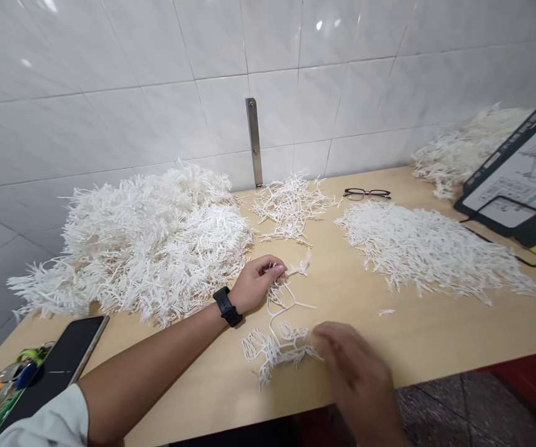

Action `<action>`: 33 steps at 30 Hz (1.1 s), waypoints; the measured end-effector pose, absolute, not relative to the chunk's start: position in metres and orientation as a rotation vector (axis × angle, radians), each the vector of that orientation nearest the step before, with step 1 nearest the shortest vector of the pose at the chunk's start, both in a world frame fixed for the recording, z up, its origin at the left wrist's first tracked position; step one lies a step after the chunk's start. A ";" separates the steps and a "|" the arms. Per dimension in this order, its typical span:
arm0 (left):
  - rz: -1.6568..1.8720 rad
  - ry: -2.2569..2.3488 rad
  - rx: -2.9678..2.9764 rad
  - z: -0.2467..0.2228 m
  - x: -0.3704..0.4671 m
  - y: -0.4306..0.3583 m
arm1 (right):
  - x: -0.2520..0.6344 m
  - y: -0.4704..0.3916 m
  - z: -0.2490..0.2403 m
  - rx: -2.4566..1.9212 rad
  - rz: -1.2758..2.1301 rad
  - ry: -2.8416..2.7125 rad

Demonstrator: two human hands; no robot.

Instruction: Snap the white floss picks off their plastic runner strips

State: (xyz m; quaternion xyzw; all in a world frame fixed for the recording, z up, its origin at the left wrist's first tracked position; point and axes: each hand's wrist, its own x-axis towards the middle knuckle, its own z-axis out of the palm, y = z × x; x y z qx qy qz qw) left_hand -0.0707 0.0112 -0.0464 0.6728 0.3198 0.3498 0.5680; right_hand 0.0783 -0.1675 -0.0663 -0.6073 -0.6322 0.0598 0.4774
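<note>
beyond right grip (pixel 356 375): pale wood counter (pixel 426 335), glossy white tiled wall (pixel 147 124) behind; right of grip: dark tiled floor (pixel 440 406).

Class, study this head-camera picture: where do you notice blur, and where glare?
In the head view, the right hand is smeared, likely by motion, while the left hand looks sharper; also in the head view, small bright reflections on the wall tiles.

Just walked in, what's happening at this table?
A person is handling white branching strands at a table. The left hand, with a black watch on its wrist, pinches some of them. The right hand, blurred, is beside a small cluster; whether it grips any isn't clear. A large heap lies to the left, a smaller pile behind the hands, and a flatter spread to the right.
</note>
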 end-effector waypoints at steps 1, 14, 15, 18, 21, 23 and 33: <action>0.872 0.790 1.578 -0.047 -0.071 0.012 | 0.072 -0.169 -0.066 -1.441 0.202 -1.645; 0.943 0.549 2.226 -0.036 -0.075 -0.017 | 0.105 -0.144 -0.081 -1.720 0.217 -1.727; 0.796 0.445 2.281 -0.037 -0.074 -0.019 | 0.106 -0.145 -0.079 -1.708 0.227 -1.720; 0.485 0.299 2.379 -0.040 -0.071 -0.023 | 0.107 -0.147 -0.077 -1.688 0.258 -1.651; 0.405 0.341 2.444 -0.040 -0.069 -0.023 | 0.106 -0.146 -0.077 -1.681 0.277 -1.534; 0.386 0.376 2.469 -0.040 -0.068 -0.022 | 0.106 -0.145 -0.077 -1.671 0.292 -1.483; 0.411 0.465 2.458 -0.037 -0.069 -0.021 | 0.131 -0.155 -0.068 -1.731 0.376 -1.176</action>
